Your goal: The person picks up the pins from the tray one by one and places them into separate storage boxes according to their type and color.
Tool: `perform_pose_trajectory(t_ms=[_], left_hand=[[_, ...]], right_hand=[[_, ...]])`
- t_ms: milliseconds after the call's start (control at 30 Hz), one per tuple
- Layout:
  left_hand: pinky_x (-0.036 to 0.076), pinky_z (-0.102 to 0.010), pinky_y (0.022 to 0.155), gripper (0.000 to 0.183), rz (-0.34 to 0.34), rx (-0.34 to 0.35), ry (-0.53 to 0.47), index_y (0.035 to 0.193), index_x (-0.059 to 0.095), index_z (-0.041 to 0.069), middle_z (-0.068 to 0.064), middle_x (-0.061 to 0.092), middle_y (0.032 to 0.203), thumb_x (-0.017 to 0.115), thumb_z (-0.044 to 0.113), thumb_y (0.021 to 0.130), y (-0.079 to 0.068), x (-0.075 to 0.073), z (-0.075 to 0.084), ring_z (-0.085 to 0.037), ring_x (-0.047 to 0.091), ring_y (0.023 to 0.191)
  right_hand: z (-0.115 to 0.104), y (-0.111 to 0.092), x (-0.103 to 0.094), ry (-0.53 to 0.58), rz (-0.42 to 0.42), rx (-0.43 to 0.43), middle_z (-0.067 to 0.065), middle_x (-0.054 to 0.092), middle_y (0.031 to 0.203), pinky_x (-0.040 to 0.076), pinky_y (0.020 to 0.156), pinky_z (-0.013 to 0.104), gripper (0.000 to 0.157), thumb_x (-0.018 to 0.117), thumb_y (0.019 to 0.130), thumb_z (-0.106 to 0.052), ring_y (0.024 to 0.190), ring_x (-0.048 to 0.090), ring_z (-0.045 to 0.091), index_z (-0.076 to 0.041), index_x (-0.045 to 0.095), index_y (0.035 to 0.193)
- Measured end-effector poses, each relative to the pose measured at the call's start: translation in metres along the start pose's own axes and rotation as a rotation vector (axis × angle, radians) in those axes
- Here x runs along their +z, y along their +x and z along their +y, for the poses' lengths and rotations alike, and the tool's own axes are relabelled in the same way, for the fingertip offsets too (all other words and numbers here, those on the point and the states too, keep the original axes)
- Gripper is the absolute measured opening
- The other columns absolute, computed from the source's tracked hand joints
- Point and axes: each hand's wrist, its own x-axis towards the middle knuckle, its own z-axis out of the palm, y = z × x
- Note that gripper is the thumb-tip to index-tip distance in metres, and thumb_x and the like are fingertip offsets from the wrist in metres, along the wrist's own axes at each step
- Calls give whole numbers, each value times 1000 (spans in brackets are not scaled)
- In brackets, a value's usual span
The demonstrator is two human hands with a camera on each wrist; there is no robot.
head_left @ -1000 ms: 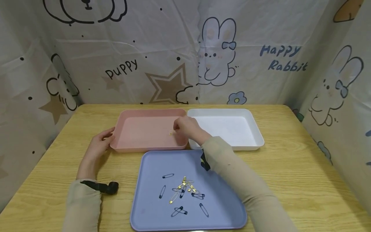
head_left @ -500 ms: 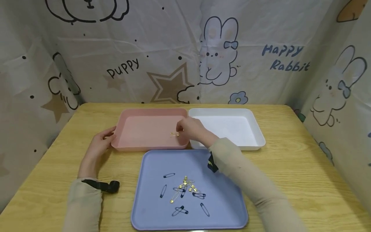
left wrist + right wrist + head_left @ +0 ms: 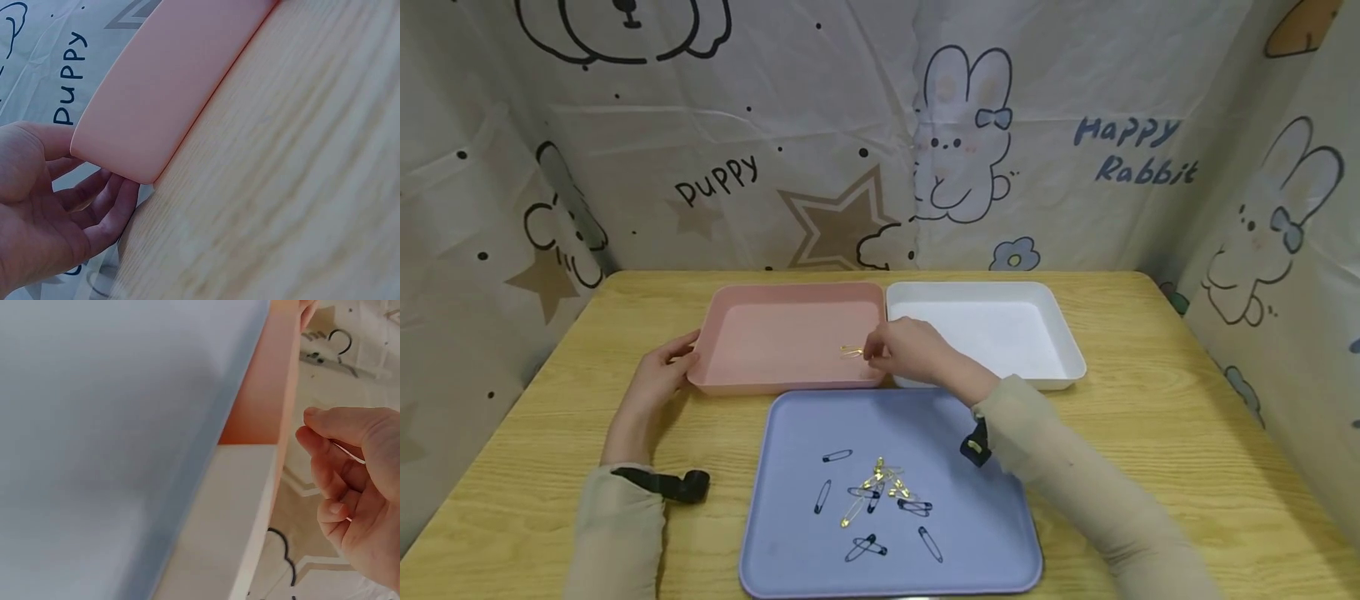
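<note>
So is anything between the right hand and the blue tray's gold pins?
Only low edges: the near wall of the pink tray and the far rim of the blue tray. Some black pins lie among the gold ones.

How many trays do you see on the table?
3: the pink tray at the back left, the white tray beside it on the right, and the blue tray in front.

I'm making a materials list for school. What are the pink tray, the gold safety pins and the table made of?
Pink tray: probably plastic with a smooth, dull finish, judging by its even colour and rounded corners.
Gold safety pins: probably shiny metal, because they glint and have thin wire.
Table: it shows wood grain, but that could be real wood or a printed surface.
</note>
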Motion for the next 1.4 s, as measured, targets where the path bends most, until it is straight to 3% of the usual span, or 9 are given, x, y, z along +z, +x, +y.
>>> perform_pose_trajectory(t_ms=[300,667,967,1167,1400], left_hand=[[43,-13,67,52,22,-3,11,142,31,8,-22,38,130,41,30,96,-1,2,1,-3,45,85],[44,-15,68,52,26,-8,16,142,30,7,-22,38,130,41,30,96,-3,2,-2,-1,45,84],[44,-14,69,51,25,-10,3,142,30,8,-22,38,131,40,28,96,-2,2,-1,-1,46,84],[44,-13,68,50,21,-8,-20,142,29,9,-22,37,131,40,27,97,-2,3,0,2,46,83],[44,-12,67,50,24,-11,-19,142,29,10,-22,37,132,40,26,97,-1,4,-1,1,46,84]], right_hand=[[-3,-33,-5,6,20,-89,-6,66,83,47,66,23,8,68,81,-20,75,61,11,-16,71,87],[-9,-60,4,42,-53,-117,-10,63,79,42,60,19,10,68,80,-19,64,50,4,-18,70,91],[-11,-71,11,44,-111,-106,-11,59,73,41,57,19,10,67,81,-21,61,49,3,-19,69,90],[-11,-76,20,51,-137,-142,-9,61,75,43,60,18,9,68,78,-20,64,50,1,-18,68,88],[-13,-81,28,72,-188,-143,-13,59,74,43,62,18,17,72,75,-30,65,50,-1,-19,67,88]])
